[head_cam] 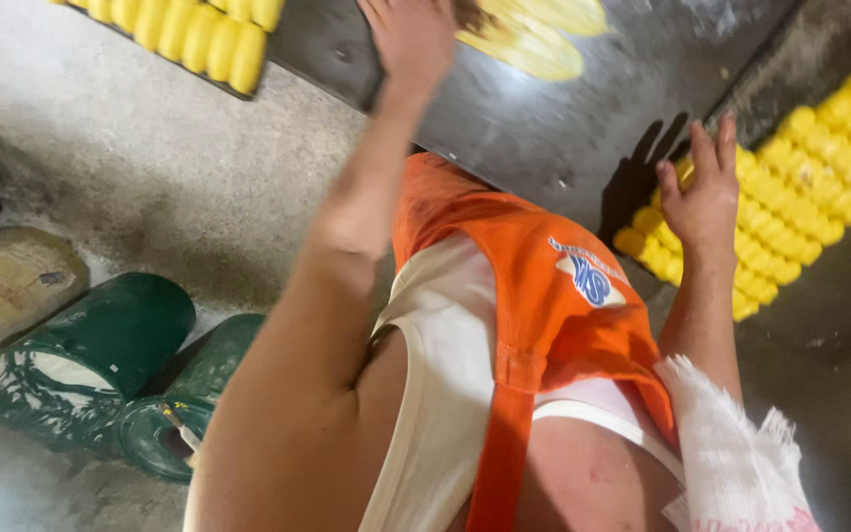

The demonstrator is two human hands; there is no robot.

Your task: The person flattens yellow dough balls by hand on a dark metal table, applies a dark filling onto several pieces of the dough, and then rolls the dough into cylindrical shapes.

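My left hand (411, 39) reaches to the top of the view and lies on the dark metal tabletop (544, 128), beside flat yellow leaf-shaped pieces (529, 39). Its fingertips run out of the frame, so its grip is hidden. My right hand (703, 197) hovers with its fingers spread and nothing in it, just over the near end of rows of small yellow dough lumps (800, 187) laid out on the table's right side. More yellow lumps (194, 34) sit in a row on a dark tray at the top left.
An orange apron (544, 286) over a white vest fills the middle. A white woven cloth (731, 453) hangs at my right arm. On the concrete floor at left lie two green cans (100, 345) and a yellowish tin (7, 286).
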